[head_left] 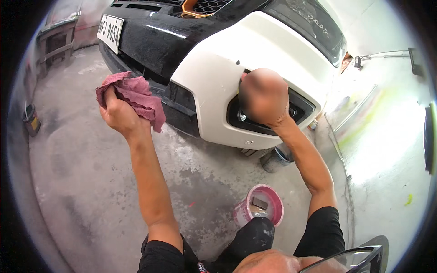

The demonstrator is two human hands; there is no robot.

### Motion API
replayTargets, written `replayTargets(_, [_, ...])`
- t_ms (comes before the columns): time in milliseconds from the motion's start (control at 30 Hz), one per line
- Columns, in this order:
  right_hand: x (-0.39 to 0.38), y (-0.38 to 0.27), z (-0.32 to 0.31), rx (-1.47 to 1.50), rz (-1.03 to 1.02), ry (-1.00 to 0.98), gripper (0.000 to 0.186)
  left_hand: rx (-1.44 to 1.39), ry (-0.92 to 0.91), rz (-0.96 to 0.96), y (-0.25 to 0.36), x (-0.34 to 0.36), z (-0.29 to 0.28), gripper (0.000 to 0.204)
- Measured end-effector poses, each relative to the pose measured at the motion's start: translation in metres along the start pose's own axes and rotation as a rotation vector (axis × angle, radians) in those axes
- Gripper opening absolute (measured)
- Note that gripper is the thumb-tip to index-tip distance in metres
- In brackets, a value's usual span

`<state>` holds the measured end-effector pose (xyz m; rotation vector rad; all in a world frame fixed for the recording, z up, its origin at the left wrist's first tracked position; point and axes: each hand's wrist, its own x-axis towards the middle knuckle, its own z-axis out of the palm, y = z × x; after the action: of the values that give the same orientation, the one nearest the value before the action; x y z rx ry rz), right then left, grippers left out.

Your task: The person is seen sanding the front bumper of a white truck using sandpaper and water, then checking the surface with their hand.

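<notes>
My left hand (119,111) is closed round a crumpled dusty-pink cloth (139,93), which hangs down past the fingers and is held out before the car's dark lower bumper (175,102). On the other side, my right hand (264,96) is at the lamp recess (298,109) in the white corner panel (218,59). A blur covers its fingers, so I cannot make out their grip. A small bit of red shows at the upper edge of that hand. The recess is black inside, with a shiny part below the hand.
A pink bucket (278,200) with a block in it stands by my knee. A dark bucket (275,160) sits under the car's corner, and another can (32,120) stands at the far left. A paint-marked wall (373,118) runs along the right.
</notes>
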<state>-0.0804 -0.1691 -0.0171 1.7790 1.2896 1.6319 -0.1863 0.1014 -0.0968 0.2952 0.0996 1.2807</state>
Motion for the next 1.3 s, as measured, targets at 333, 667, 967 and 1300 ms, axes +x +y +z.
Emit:
replayTargets(333, [0.044,-0.018,0.005,0.074,0.084,0.005,0.047,-0.048,0.053,0.058,-0.015,-0.004,0.003,0.019])
replayTargets(667, [0.073,-0.021,0.005,0.101,0.092,0.012,0.047,-0.013,-0.043,0.048,-0.052,-0.010,-0.007,0.019])
replayTargets(967, [0.049,-0.021,-0.001,0.098,0.146,-0.003,0.047,0.093,-0.126,0.109,-0.059,-0.022,-0.003,0.018])
replayTargets(1300, [0.043,-0.012,0.002,0.023,0.077,-0.014,0.046,0.053,-0.107,0.137,-0.067,-0.020,-0.005,0.017])
